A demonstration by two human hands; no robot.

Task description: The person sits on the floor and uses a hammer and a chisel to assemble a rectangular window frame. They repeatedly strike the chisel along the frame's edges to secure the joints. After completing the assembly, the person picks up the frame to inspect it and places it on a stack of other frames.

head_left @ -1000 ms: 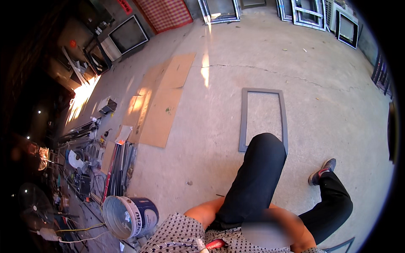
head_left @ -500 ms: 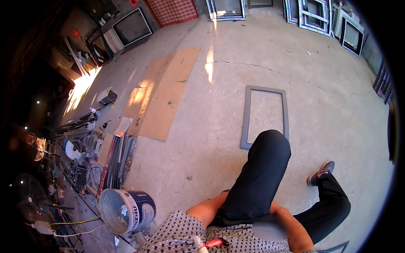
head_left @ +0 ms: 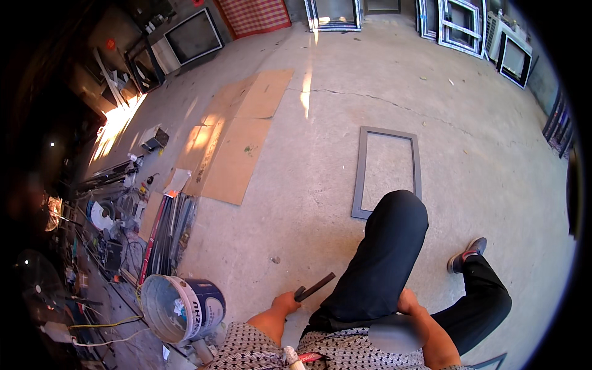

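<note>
In my left hand (head_left: 285, 303), left of my bent leg, the fingers are closed round a dark hammer-like tool (head_left: 317, 287). A short block shows by the fingers and a straight bar points up and to the right. My right hand (head_left: 407, 301) is curled against the right side of the dark-trousered thigh (head_left: 376, 271). Its fingertips are partly hidden, and what they hold, if anything, cannot be made out. Beyond the knee a grey rectangular frame (head_left: 417, 160) lies flat on the concrete floor, its near right corner covered by the knee.
A bucket (head_left: 206, 308) stands at the lower left, beside bundled dark profiles (head_left: 176, 231) and cluttered tools. Flattened cardboard (head_left: 237, 166) lies at left centre. Window frames (head_left: 461, 28) lean along the far wall. My other foot (head_left: 467, 256) rests at the right.
My left hand, earlier hidden behind the thigh, has come out to the left with the dark tool in it. My right hand shows slightly more beside the thigh.
</note>
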